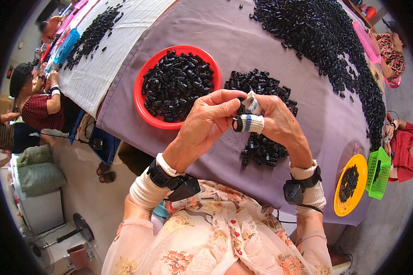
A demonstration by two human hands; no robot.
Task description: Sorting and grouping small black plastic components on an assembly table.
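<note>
My left hand point(205, 120) and my right hand point(280, 120) meet above the near middle of the cloth. Both are closed, thumbs and forefingers pinched together around a small black plastic part point(242, 108), mostly hidden by the fingers. White cloth sleeves cover my right thumb and forefinger; the thumb's sleeve point(252, 123) has blue stripes. Beneath my hands lies a loose pile of short black tubular plastic parts point(264, 153). To its left, a round red tray point(140, 98) is filled with similar black parts, close to my left wrist.
A large heap of black parts point(307, 32) spreads along the far right of the purple cloth point(183, 146). At the near right are a yellow plate point(359, 197) and a green basket point(376, 183). People sit at both sides; a fan point(83, 228) stands on the floor.
</note>
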